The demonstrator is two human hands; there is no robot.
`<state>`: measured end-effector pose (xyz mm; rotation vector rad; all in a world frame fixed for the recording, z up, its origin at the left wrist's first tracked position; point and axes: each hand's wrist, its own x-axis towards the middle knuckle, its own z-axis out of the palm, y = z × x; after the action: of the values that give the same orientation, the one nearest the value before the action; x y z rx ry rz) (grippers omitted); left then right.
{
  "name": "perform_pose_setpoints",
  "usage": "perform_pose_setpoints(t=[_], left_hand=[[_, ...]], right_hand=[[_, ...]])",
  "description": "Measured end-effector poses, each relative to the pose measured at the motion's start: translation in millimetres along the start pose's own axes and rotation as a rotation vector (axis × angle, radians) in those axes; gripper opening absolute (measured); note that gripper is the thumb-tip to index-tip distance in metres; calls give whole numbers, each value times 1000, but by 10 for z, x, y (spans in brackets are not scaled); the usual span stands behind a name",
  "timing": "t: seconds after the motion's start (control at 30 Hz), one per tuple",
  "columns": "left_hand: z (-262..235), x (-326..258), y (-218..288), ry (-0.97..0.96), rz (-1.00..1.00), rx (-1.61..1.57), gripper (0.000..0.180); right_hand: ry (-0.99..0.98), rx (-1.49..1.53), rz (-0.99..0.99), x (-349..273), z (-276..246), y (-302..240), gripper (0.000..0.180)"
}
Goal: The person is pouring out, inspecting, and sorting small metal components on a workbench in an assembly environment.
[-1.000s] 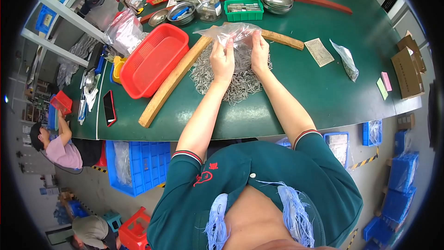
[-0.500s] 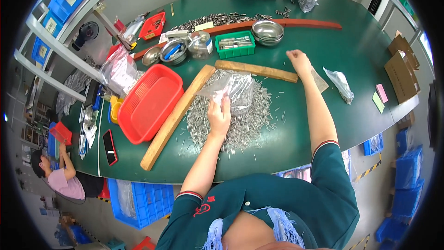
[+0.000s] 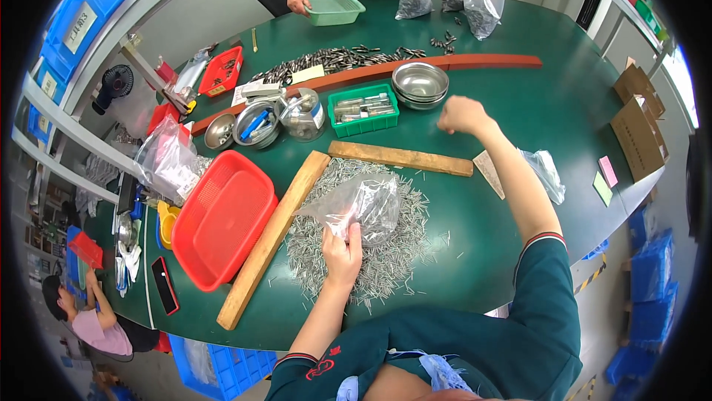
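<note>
Above the pin heap — clear bag pinched in left hand; right hand fisted, contents unclear.

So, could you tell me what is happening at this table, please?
A person at a green table holds a clear bag in the left hand, above a pile of small metal pins lying between two wooden bars. The right hand is closed and raised near a steel bowl; whether it holds anything cannot be seen. Across the table, another person handles a pale green tray and clear bags.
</note>
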<state>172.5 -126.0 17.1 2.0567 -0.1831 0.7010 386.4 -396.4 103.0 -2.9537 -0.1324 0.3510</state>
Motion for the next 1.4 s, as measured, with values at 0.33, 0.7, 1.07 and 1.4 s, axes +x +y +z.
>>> perform_pose_setpoints(t=[0.33, 0.7, 1.07, 1.4], left_hand=[[-6, 53, 67, -23, 32, -2, 26], [-99, 168, 316, -13, 182, -43, 19], [-439, 385, 299, -222, 95, -504, 36], [-594, 401, 319, -258, -157, -856, 24]], right_hand=[[558, 135, -47, 366, -227, -26, 21], [-227, 734, -406, -587, 486, -528, 71], [-414, 1512, -353, -893, 239, -1020, 44], [-567, 1633, -291, -1143, 495, -1446, 62]])
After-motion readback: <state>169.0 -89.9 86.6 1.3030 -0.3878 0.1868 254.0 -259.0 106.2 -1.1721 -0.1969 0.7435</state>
